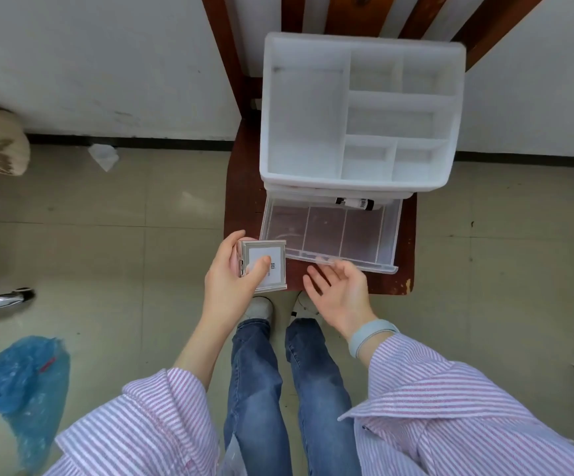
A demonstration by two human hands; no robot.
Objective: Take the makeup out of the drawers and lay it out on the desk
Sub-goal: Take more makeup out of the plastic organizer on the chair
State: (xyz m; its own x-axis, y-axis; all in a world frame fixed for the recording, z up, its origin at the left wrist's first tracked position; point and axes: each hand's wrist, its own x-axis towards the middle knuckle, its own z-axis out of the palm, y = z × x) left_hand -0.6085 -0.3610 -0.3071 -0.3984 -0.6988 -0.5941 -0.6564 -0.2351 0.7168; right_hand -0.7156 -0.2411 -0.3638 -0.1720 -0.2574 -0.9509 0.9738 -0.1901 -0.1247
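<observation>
At the bottom of the frame, two pink-and-white striped sleeves (450,407) extended forward, with blue jeans (261,389) and the toes of pale shoes (259,309) visible between them on the tiled floor (141,235).

The left hand (230,280), at lower centre, gripped a square compact case (266,266). The thumb lay across the white label on its upper face and the fingers curled round its left edge. The case was held in the air just beside the front left corner of the open drawer.

The right hand (340,290), wearing a pale blue wristband (369,336), held nothing. Its fingers were spread and relaxed, palm turned up and leftward, just below the drawer's front lip; contact with the lip could not be confirmed.

The clear plastic drawer (330,235) was pulled out toward the viewer at centre frame. Thin dividers split it into sections. A white tube with a black printed band (356,203) lay at its rear right, partly hidden under the unit above.

The drawer belonged to a white plastic organiser (361,111) in the upper centre. Its top tray was divided into one large compartment on the left and five smaller ones on the right.

The organiser stood on a dark red wooden chair (241,187) set against a white wall (89,63).

A blue plastic bag (24,379) lay at lower left. A crumpled tissue (103,156) lay by the skirting at upper left.
</observation>
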